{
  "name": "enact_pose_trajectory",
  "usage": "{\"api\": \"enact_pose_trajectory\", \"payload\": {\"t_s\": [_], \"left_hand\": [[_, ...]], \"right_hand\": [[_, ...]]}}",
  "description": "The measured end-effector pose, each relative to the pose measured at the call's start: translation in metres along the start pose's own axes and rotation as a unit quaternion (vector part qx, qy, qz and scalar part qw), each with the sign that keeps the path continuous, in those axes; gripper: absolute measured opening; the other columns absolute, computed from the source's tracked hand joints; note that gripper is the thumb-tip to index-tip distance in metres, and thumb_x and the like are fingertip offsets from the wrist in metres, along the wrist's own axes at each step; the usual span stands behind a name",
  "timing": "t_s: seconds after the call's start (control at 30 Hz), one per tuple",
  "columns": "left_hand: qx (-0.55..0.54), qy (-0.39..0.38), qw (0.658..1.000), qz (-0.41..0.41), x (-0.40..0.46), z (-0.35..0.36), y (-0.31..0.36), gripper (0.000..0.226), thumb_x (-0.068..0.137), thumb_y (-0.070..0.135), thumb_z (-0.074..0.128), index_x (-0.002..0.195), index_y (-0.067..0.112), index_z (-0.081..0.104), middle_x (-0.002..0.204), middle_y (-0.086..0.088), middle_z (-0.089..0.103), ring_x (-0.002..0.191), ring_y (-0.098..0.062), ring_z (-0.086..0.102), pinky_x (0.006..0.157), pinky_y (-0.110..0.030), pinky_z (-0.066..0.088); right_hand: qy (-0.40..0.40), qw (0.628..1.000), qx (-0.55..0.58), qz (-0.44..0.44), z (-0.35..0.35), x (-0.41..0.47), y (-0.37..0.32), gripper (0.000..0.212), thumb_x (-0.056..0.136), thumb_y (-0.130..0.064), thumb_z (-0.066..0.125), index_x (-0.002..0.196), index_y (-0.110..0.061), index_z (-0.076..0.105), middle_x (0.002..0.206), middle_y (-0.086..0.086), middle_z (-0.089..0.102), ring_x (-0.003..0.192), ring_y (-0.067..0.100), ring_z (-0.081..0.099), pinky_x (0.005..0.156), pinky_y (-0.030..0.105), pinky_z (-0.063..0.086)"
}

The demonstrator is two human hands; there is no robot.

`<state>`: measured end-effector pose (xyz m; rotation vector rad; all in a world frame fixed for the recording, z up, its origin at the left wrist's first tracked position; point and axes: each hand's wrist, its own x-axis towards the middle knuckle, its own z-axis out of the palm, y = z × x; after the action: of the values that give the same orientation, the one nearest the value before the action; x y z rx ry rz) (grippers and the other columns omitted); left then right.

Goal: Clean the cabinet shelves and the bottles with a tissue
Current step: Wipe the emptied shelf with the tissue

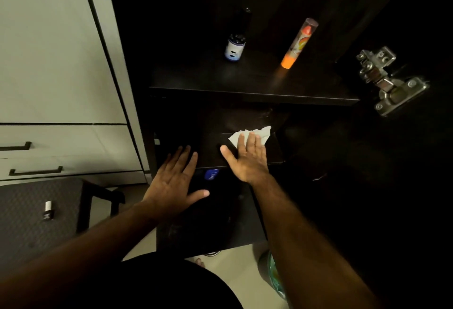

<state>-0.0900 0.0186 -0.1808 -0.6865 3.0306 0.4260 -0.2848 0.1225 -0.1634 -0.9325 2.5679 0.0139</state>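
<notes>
A dark open cabinet fills the middle of the head view. On its upper shelf point(245, 83) stand a small dark bottle with a pale label point(234, 47) and a tall orange spray can with a clear cap point(297, 44). On the lower shelf point(210, 159) lies a white tissue point(259, 132). My right hand point(247, 159) presses flat on the tissue with straight fingers. My left hand point(175, 181) lies flat and spread on the same shelf's front edge, holding nothing. A blue-labelled object point(211, 175) shows below, between my hands.
A metal door hinge point(387, 80) sticks out at the right. White drawers with black handles point(36, 170) stand at the left. A dark mat point(24, 223) below them carries a small bottle with a white cap point(48, 210). A green object point(274, 274) sits on the floor.
</notes>
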Motion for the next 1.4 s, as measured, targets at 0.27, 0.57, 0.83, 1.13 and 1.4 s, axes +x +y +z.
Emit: {"api": "enact_pose_trajectory", "payload": {"t_s": [0.27, 0.57, 0.83, 1.13, 1.4], "left_hand": [[-0.020, -0.035, 0.997, 0.066, -0.008, -0.010, -0.015, 0.100, 0.085, 0.075, 0.036, 0.153, 0.016, -0.008, 0.161, -0.008, -0.015, 0.146, -0.019, -0.020, 0.119, -0.036, -0.010], [-0.004, -0.043, 0.994, 0.099, -0.020, -0.014, -0.019, 0.098, 0.087, 0.072, 0.037, 0.152, 0.015, -0.010, 0.160, -0.008, -0.017, 0.143, -0.017, -0.023, 0.116, -0.034, -0.014], [-0.023, -0.058, 0.996, 0.067, -0.024, -0.008, -0.016, 0.098, 0.088, 0.068, 0.041, 0.153, 0.015, -0.009, 0.160, -0.007, -0.018, 0.146, -0.019, -0.020, 0.118, -0.035, -0.012], [-0.044, 0.007, 0.999, 0.014, -0.022, -0.001, -0.003, 0.091, 0.091, 0.063, 0.040, 0.154, 0.011, 0.000, 0.162, -0.010, -0.007, 0.148, -0.020, -0.013, 0.115, -0.032, -0.013], [-0.005, -0.002, 1.000, 0.007, -0.033, 0.007, 0.001, 0.092, 0.082, 0.070, 0.017, 0.150, 0.013, -0.008, 0.158, -0.009, -0.015, 0.143, -0.018, -0.021, 0.115, -0.035, -0.014]], "right_hand": [[-0.008, 1.000, 0.001, 0.000, 0.007, -0.037, 0.024, 0.084, 0.093, -0.070, 0.016, 0.155, -0.018, -0.008, 0.162, 0.001, -0.018, 0.147, 0.014, -0.020, 0.120, 0.036, -0.009], [0.007, 0.998, -0.020, -0.055, 0.028, -0.044, -0.037, 0.073, 0.098, -0.062, 0.016, 0.156, -0.023, -0.007, 0.161, 0.001, -0.019, 0.147, 0.017, -0.023, 0.120, 0.038, -0.011], [-0.009, 0.998, -0.015, 0.056, 0.005, -0.014, -0.004, 0.078, 0.096, -0.065, 0.012, 0.155, -0.017, -0.008, 0.162, 0.004, -0.018, 0.148, 0.020, -0.020, 0.121, 0.039, -0.009], [0.014, 0.992, -0.033, -0.123, 0.025, -0.046, -0.009, 0.068, 0.100, -0.058, 0.018, 0.155, -0.027, -0.006, 0.161, -0.004, -0.019, 0.147, 0.012, -0.022, 0.120, 0.036, -0.011], [-0.006, 0.999, -0.034, -0.007, 0.010, -0.005, -0.027, 0.082, 0.094, -0.069, 0.010, 0.155, -0.018, -0.011, 0.160, 0.008, -0.024, 0.146, 0.025, -0.024, 0.120, 0.043, -0.011]]}}
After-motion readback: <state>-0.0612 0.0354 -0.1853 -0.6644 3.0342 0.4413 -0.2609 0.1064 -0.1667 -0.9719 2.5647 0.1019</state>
